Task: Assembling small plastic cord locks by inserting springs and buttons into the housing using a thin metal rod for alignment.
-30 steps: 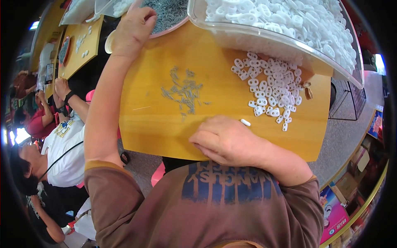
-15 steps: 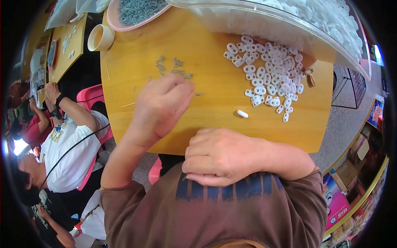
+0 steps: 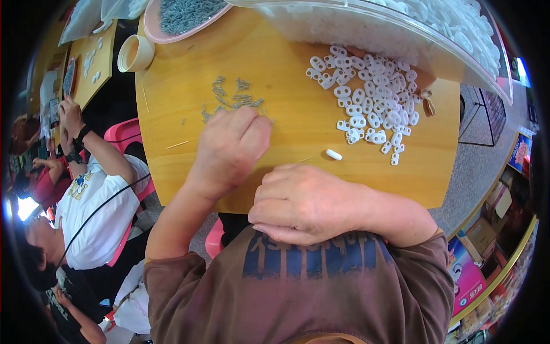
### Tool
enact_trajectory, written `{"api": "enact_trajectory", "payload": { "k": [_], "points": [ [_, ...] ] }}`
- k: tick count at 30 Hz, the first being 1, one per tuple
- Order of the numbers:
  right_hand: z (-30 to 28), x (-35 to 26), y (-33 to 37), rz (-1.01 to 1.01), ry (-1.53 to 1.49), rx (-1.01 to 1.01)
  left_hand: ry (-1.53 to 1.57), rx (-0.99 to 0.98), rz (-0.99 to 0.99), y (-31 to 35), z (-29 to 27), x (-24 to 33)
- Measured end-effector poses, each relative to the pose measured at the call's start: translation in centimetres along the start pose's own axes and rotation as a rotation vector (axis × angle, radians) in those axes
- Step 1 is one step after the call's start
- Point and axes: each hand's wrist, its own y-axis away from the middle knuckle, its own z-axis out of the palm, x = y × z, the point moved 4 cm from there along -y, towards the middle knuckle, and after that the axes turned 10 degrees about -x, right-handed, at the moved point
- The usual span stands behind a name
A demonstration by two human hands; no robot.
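My left hand [image 3: 234,146] is closed, knuckles up, over the table just on the near side of a small scatter of grey screws [image 3: 243,101]. Its fingertips are hidden beneath it, so what they pinch does not show. Close to my shirt, at the table's near edge, my right hand [image 3: 306,203] has its fingers folded together, and anything inside is out of sight. A single white oval piece [image 3: 334,155] lies beyond my right hand. Farther right spreads a heap of white plastic pieces with holes [image 3: 375,103].
A pink bowl of screws [image 3: 153,28] and a cream cup [image 3: 136,53] stand at the far left. A large clear bin [image 3: 366,23] of white pieces overhangs the far right. Toothpicks [image 3: 177,145] lie on the table [image 3: 286,126]. A co-worker [image 3: 106,206] sits at left.
My left hand has drawn slightly back toward me, showing more of the screws. My right hand remains folded near my shirt, shifted only a little. The head view has shifted slightly.
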Motion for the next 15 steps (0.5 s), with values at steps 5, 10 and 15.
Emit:
{"api": "enact_trajectory", "payload": {
  "k": [5,10,15],
  "points": [
    [-1.6,-0.2,-0.1,0.070,0.084,0.107,0.135,0.106,-0.061,0.5,-0.7,-0.4],
    [-3.9,1.1,1.0,0.423,-0.210,0.493,0.379,0.193,-0.175,0.6,-3.8,0.6],
    [-3.7,1.3,1.0,0.417,-0.625,0.497,0.324,0.258,-0.144,0.6,-4.9,1.8]
  ]
}}
